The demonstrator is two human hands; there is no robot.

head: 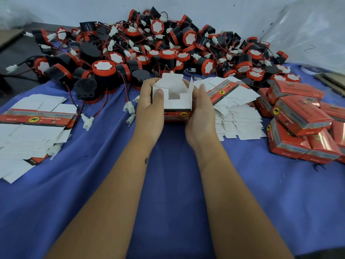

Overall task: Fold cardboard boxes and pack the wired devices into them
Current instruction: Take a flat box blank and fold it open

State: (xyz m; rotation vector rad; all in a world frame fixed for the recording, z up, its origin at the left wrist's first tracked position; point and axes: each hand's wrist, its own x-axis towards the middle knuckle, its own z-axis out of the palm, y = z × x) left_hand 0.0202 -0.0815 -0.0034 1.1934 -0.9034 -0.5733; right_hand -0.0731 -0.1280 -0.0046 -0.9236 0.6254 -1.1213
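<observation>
Over the middle of the blue-covered worktop I see both hands on a half-folded cardboard box, top flaps open. My left hand has its grip closed around the box's left side, thumb on the inner flap; my right hand cups the right side. Behind lies a heap of wired devices, flat box blanks left, finished boxes right.

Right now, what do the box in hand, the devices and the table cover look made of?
Box: thin printed cardboard, glossy red outside, raw white inside, with creased flaps. Devices: moulded plastic by the look, shiny black bodies, red rims, thin red and black insulated wires. Table cover: blue woven cloth, matte, with soft wrinkles.
</observation>
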